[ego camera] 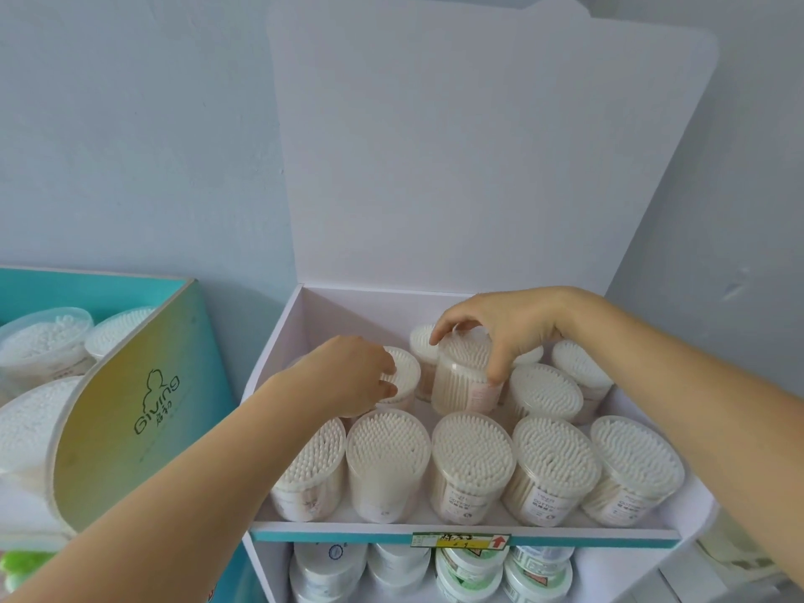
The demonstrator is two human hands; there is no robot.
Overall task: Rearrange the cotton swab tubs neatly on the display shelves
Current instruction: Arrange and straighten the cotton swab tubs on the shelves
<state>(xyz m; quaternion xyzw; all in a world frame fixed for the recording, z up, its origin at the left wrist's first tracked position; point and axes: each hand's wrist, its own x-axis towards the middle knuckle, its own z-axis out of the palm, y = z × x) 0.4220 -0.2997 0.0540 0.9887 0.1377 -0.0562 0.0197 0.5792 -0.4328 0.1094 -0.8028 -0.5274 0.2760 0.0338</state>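
Note:
Several clear tubs of white cotton swabs stand in the top shelf (pixel 435 527) of a white cardboard display. A front row of tubs (pixel 472 463) lines the shelf's lip; more stand behind. My right hand (pixel 500 328) grips a tub (pixel 465 380) from above by its lid, lifted slightly above its neighbours in the back row. My left hand (pixel 352 376) holds the lid of another tub (pixel 404 380) at the back left, fingers curled round its rim.
The display's tall white back panel (pixel 478 167) rises behind the shelf. A lower shelf holds round white and green-lidded tubs (pixel 470 567). At left stands a teal and yellow display (pixel 143 406) with more swab tubs (pixel 43 341). Pale wall behind.

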